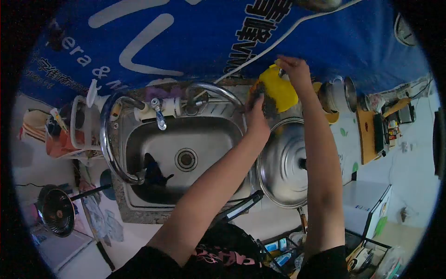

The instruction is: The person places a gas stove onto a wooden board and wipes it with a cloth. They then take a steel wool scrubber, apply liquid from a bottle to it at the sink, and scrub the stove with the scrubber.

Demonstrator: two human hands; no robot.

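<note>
A yellow container [279, 88] with dark grime on its left side stands at the back, right of the sink. My left hand [256, 114] has its fingers closed round a dark, rough-looking pad or clump [268, 104] against the container's lower left. At the container's top edge, my right hand [293, 69] pinches its rim or a small part there. A round metal lid [285, 162] with a black knob lies below the container, partly behind my right forearm.
The steel sink [209, 132] holds a dark cloth [154, 171] at its left. A curved chrome faucet [106, 139] arches over that side. Pots [338, 95] stand at the right rear, with a wooden board [367, 137] beyond. A white cable [274, 44] crosses the blue sheet behind.
</note>
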